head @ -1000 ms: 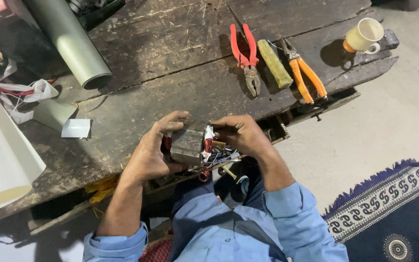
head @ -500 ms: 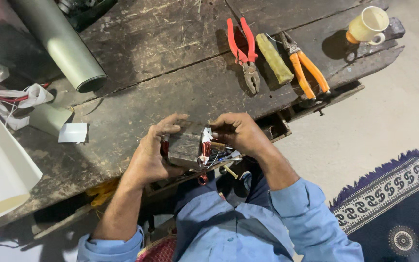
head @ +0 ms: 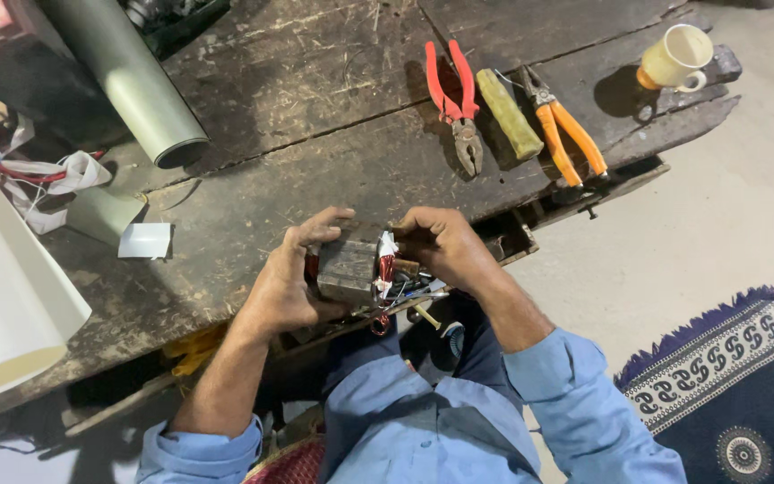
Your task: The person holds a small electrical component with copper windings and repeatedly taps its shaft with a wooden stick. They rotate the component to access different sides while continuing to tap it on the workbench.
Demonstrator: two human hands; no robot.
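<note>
Left hand [head: 290, 285]: I see it wrapped around the left side of a grey metal block [head: 348, 267], fingers curled over its top.
Right hand [head: 441, 246]: closed on the block's right end, where the copper winding [head: 386, 267] and loose wires [head: 405, 291] stick out.
Block location: held between both hands, right at the near edge of the workbench [head: 315, 134] (pretty scratched-up wood).
Further back on the bench: red pliers [head: 455, 100], orange pliers [head: 566, 134], a yellowish handle [head: 509, 113] lying between them.
Far right corner: cream cup [head: 675, 56].
Left side: grey tube [head: 127, 73].
</note>
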